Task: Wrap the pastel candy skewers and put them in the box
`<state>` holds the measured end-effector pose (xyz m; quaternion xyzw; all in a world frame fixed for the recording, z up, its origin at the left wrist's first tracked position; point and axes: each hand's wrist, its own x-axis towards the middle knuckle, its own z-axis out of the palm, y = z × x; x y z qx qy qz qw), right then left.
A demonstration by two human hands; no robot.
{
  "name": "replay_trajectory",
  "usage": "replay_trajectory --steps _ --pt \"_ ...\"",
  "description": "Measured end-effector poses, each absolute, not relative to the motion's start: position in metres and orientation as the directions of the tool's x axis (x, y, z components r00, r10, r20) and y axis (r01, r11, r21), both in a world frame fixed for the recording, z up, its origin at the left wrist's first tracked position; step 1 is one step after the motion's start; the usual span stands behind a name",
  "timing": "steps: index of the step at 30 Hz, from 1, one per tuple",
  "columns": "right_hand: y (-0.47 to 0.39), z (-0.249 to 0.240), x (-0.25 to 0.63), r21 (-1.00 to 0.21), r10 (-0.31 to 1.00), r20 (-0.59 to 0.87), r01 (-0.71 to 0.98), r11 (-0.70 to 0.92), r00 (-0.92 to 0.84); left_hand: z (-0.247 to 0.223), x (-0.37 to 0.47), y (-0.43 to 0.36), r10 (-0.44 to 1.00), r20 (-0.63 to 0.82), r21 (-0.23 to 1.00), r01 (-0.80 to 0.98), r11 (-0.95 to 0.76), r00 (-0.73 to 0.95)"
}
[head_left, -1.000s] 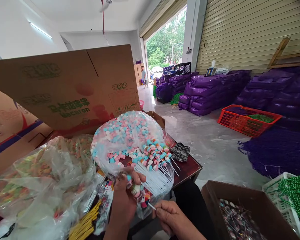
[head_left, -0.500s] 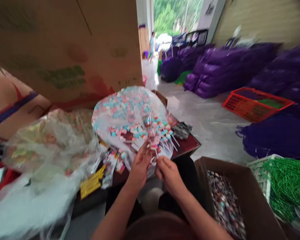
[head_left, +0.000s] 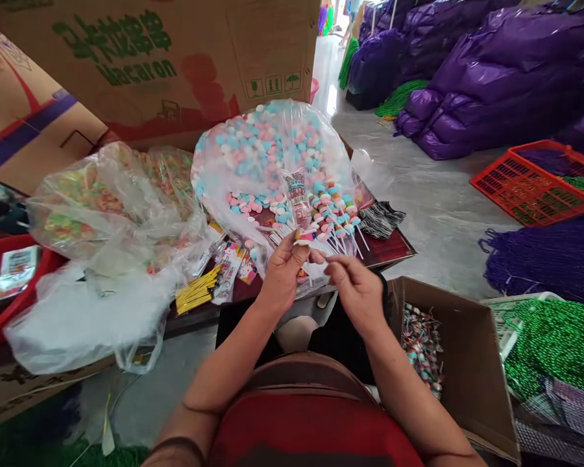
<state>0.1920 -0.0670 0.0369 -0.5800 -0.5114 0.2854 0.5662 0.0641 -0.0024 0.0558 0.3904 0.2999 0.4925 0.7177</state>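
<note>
My left hand (head_left: 283, 269) is closed round the lower end of a clear printed candy bag (head_left: 298, 198), which points away from me over the table. Something pink and white shows at the bag's gathered end by the fingertips. Just to the right, my right hand (head_left: 357, 288) has thumb and forefinger pinched together near the left fingertips; what is between them is too small to make out. Marshmallow skewers (head_left: 331, 211) on white sticks lie beyond the hands. Behind them a big clear bag of marshmallows (head_left: 260, 152) spills pink, blue and white pieces onto the table.
Yellow twist ties (head_left: 198, 290) and printed packets (head_left: 230, 275) lie left of the hands, beside a bag of orange-green sweets (head_left: 92, 201). Dark striped wrappers (head_left: 382, 219) lie at the table's right corner. A cardboard box (head_left: 472, 363) holding wrapped skewers stands at my right.
The view has tilted down, so the scene sits higher and looks sharper. My right hand has moved slightly away from the left, while the left still holds the candy bag.
</note>
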Motion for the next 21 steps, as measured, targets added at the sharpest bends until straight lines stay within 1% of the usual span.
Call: replay_trajectory --steps 2,3,7,13,16,21 --pt "-0.062 0.042 0.200 -0.879 0.819 0.404 0.420 0.225 0.406 0.055 0.062 -0.002 0.939 -0.061 0.864 -0.453 0.219 0.339" --pt "-0.058 0.045 0.202 -0.840 0.789 0.467 0.479 0.255 0.399 0.056 0.062 -0.003 0.928 -0.078 0.865 -0.439 0.244 0.363" --pt "-0.044 0.049 0.200 -0.655 0.725 0.647 0.658 0.371 0.235 0.058 0.064 -0.007 0.891 -0.090 0.847 -0.436 0.303 0.444" --pt "-0.033 0.040 0.199 -0.450 0.636 0.762 0.804 0.390 0.118 0.057 0.064 -0.007 0.874 -0.116 0.808 -0.467 0.359 0.471" --pt "-0.032 0.037 0.201 -0.351 0.576 0.815 0.848 0.398 0.067 0.057 0.063 -0.006 0.869 -0.130 0.801 -0.466 0.376 0.477" --pt "-0.031 0.039 0.201 -0.286 0.543 0.840 0.868 0.405 0.023 0.054 0.063 -0.006 0.876 -0.119 0.790 -0.490 0.368 0.467"
